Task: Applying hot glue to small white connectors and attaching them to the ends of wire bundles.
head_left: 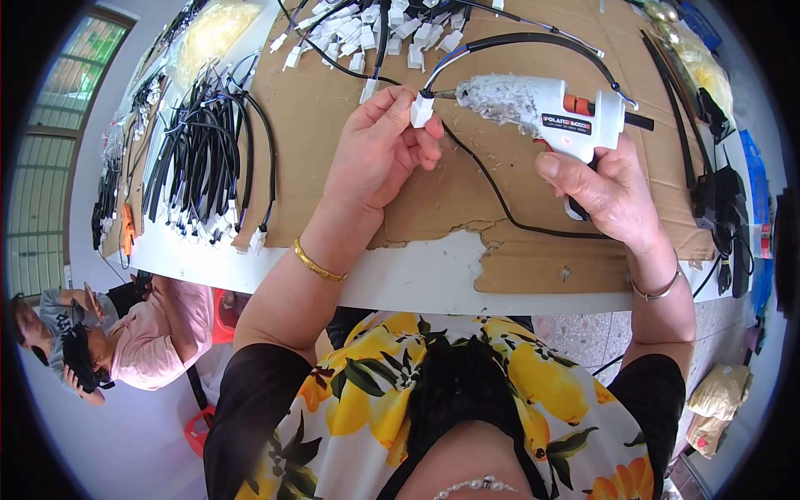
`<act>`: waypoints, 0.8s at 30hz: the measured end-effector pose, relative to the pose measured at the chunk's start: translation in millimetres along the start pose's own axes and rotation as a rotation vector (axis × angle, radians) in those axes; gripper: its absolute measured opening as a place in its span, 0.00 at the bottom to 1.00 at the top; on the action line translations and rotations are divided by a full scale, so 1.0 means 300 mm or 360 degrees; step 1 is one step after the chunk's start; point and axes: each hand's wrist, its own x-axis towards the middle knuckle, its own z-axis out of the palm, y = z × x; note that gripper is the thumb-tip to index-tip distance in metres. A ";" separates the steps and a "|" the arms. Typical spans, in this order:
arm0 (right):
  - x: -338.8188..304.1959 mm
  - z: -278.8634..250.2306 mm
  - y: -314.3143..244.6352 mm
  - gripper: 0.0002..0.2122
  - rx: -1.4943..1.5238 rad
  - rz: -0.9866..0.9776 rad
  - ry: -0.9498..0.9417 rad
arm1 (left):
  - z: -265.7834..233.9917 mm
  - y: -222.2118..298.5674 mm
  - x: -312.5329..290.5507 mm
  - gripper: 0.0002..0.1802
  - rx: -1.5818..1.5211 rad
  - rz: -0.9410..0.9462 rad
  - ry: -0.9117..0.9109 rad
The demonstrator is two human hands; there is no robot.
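Note:
Between the thumb and fingers of my left hand [379, 150] is a white plastic connector [422, 111] on the end of a black-sleeved wire harness [517, 39]. The harness arches over to the right, its far end near the back of a glue gun. My right hand [604, 187] is wrapped round the handle of this white hot glue gun [508, 100], whose body is crusted with dried glue. The gun's nozzle points left, close against the wire side of the connector; whether it touches I cannot tell. A black glue stick [639, 122] juts from the gun's rear.
Brown cardboard [308, 117], torn at its front edge, covers the white table [408, 275]. White connectors on wires [367, 33] are heaped at the far middle. A bundle of black harnesses [200, 150] lies left; black adapters [721, 200] lie right. Other people [150, 333] sit at the left.

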 end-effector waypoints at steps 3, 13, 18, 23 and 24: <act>-0.003 0.006 0.000 0.08 -0.0087 -0.0158 0.0011 | 0.002 0.000 -0.003 0.08 -0.0007 -0.0008 -0.0023; -0.008 0.003 -0.008 0.09 -0.0001 -0.0031 0.0001 | -0.006 -0.004 0.000 0.08 -0.0058 0.0009 -0.0036; -0.005 -0.008 0.010 0.12 0.0056 -0.0139 0.0040 | 0.002 0.001 0.001 0.07 -0.0069 0.0089 0.0037; 0.001 -0.015 0.000 0.16 0.0075 -0.0125 0.0051 | -0.016 0.021 0.008 0.07 -0.0037 0.0265 0.0071; 0.001 -0.017 -0.002 0.16 0.0069 -0.0134 0.0038 | -0.019 0.024 0.009 0.08 0.0005 0.0337 0.0105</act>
